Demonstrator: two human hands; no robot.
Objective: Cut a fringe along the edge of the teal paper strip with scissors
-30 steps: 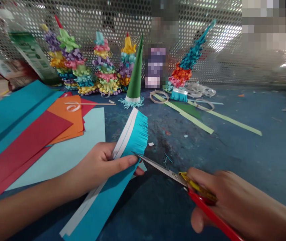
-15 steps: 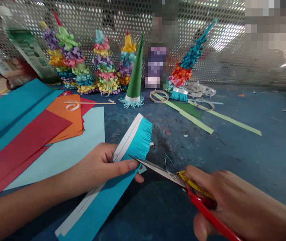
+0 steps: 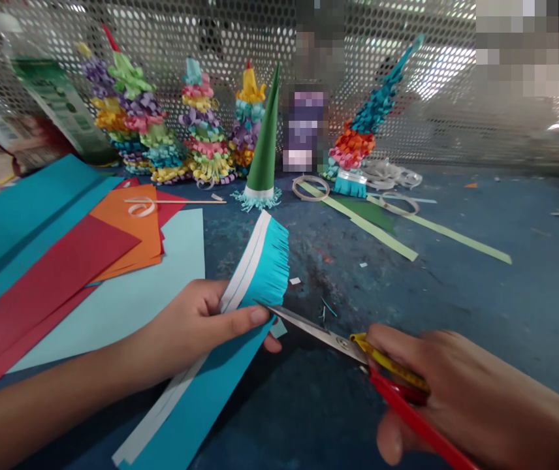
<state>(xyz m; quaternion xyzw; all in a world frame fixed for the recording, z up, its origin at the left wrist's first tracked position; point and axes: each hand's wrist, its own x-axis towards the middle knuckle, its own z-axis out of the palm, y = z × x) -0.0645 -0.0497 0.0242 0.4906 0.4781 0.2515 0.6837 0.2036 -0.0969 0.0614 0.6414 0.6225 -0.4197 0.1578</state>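
A folded blue paper strip (image 3: 211, 385) with a white edge slants across the middle of the view, its upper end cut into fine fringe. My left hand (image 3: 221, 323) pinches it between thumb and fingers, just below the fringe. My right hand (image 3: 426, 385) is closed around the red and yellow handles of the scissors (image 3: 319, 333). The scissor blades lie across the strip's right edge, close to my left thumb, with the tip over the blue paper. Part of my right hand's fingers is hidden behind the handles.
Blue (image 3: 29, 215), red, orange (image 3: 137, 228) and pale blue sheets lie at left. A green cone (image 3: 264, 150) and several fringed cones (image 3: 206, 130) stand behind, near a metal mesh. Light green strips (image 3: 446, 232) and tape rings (image 3: 311, 188) lie at right.
The fringed end of the strip has shifted slightly left and up. My right hand and the scissors have moved a little to the right, and the blades look closer together.
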